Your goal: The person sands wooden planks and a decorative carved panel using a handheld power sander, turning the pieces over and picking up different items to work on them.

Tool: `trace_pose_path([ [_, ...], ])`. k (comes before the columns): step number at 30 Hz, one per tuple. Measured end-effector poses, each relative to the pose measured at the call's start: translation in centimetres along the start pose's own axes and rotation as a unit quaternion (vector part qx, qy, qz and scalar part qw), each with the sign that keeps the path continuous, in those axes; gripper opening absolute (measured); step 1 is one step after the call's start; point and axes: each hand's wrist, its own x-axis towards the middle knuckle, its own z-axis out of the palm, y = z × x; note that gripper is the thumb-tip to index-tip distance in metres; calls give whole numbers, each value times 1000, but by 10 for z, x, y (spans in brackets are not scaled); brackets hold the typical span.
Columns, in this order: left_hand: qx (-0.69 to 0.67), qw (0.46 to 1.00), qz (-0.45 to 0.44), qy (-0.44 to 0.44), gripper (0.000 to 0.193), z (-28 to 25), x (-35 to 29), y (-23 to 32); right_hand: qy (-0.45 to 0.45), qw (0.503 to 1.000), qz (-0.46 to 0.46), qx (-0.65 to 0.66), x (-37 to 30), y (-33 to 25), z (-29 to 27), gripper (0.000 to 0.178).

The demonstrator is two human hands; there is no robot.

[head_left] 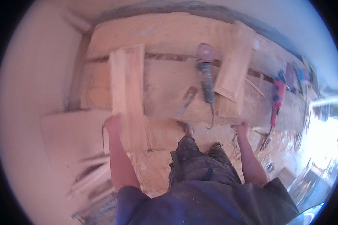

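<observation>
— Nearest to you is your own dark blue top [199, 204], with dusty trousers [199, 165] below it and sawdust on the floor [157, 176]. What's on your left?

— Your left hand [113, 125] is at the near end of a long pale wooden panel [127, 90] that lies on the surface [169, 80] and overhangs its near edge. Your fingers there seem curled onto the panel's end, though blur keeps me from telling how firmly they grip. Loose wooden strips [92, 176] lie lower left, by a flat board [71, 131].

— And in the middle?

— A scraper-like hand tool [187, 99] and a corded power tool [206, 77] lie on the surface, untouched, well apart from both hands.

— On the right?

— Your right hand [242, 128] sits at the near end of a second framed panel [234, 73]. Whether those fingers are closed on it or only resting at the edge, I cannot tell. A red power tool [277, 99] lies farther right.

— How far along are you?

— Early, I'd judge: both panels are only being handled, and no tool has been taken up.
</observation>
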Motion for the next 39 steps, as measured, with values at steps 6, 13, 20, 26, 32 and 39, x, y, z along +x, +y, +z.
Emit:
trace_pose_path([
  [6,-16,993,103,59,54,-10,-43,27,-72,986,-55,-142,-87,24,-47,49],
  [13,-129,970,166,119,50,24,-246,121,-186,981,49,18,-154,123,-169,36],
  [20,-345,885,155,-271,58,113,-408,260,-288,909,-140,265,-180,90,-241,54],
  [26,-280,827,170,-458,47,213,-545,424,-176,735,-53,653,-124,82,-293,53],
  [32,3,796,435,-420,35,301,-627,516,-69,604,11,794,-59,116,-368,51],
  [39,-217,808,451,-310,25,405,-591,591,30,616,104,780,95,161,-402,45],
])
